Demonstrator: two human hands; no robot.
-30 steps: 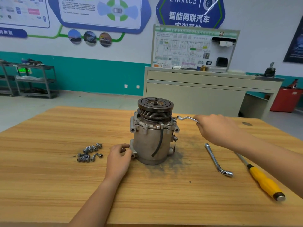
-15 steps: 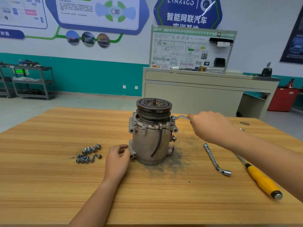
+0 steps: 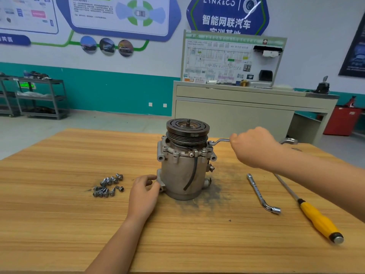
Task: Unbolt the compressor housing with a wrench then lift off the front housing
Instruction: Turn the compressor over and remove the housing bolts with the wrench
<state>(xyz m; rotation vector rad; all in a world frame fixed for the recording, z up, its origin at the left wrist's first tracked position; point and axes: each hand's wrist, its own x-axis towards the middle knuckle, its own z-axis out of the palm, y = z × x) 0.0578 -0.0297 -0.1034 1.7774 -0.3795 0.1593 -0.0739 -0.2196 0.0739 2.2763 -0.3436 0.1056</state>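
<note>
A: Where is the grey metal compressor (image 3: 184,167) standing?
B: Upright, mid-way along the wooden counter (image 3: 59,214). The right hand (image 3: 254,149) is gripping a thin steel wrench (image 3: 219,141) at a top bolt, and the left hand (image 3: 145,191) is holding its base.
A: Loose pieces?
B: 1 heap of silver bolts (image 3: 108,185) is lying left. 1 chrome L-shaped socket wrench (image 3: 261,192) and 1 yellow-handled screwdriver (image 3: 318,220) are lying right.

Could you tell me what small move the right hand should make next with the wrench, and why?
Probably sweep the wrench round to loosen its bolt: the right hand grips it, its ring end sits on the compressor top flange, the left hand holds the base, and other flange bolts are still in.
</note>
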